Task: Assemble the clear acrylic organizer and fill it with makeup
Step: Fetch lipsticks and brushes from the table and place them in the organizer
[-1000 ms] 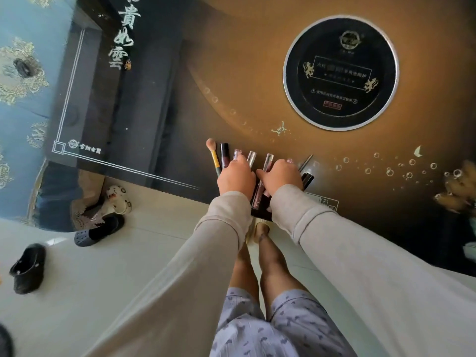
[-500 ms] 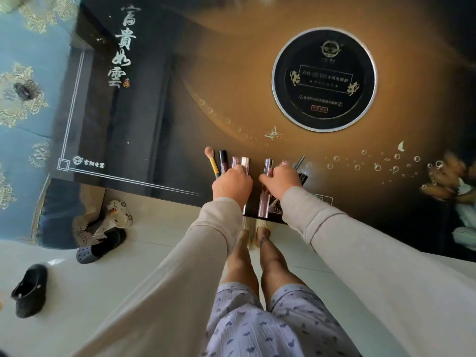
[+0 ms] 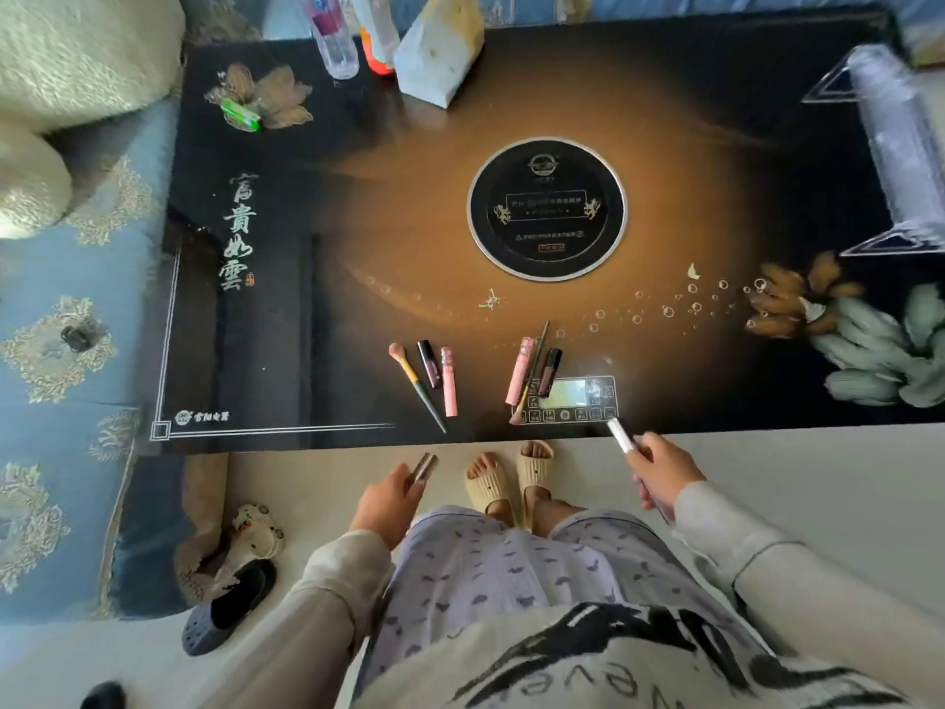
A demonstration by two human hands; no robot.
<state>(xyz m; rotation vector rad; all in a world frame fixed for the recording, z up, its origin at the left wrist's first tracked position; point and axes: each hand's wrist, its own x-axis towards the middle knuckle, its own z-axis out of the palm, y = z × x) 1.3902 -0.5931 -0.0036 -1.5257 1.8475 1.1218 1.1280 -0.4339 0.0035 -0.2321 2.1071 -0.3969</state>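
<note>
My left hand (image 3: 387, 504) is off the table's near edge, closed around a metallic makeup tube (image 3: 424, 467). Over to the right, my right hand (image 3: 665, 470) grips a silvery white tube (image 3: 620, 434) that points at the table edge. On the dark table (image 3: 307, 324) lie two groups of makeup. The left group is a brush (image 3: 415, 383), a dark tube (image 3: 428, 363) and a pink tube (image 3: 449, 381). The right group is a pink tube (image 3: 519, 371), a thin brush (image 3: 533, 376) and a dark tube (image 3: 549, 371). The clear acrylic organizer (image 3: 900, 145) stands at the table's far right edge.
A round black disc (image 3: 546, 209) sits mid-table, and a control panel (image 3: 572, 399) lies at the near edge. Bottles (image 3: 335, 35) and a tissue pack (image 3: 440, 48) stand at the back, a green lighter (image 3: 240, 115) back left. Slippers (image 3: 225, 606) lie on the floor at left.
Both hands have lifted off the row of makeup and drawn back past the table edge, each with one tube. The view has pulled back and widened over the whole table.
</note>
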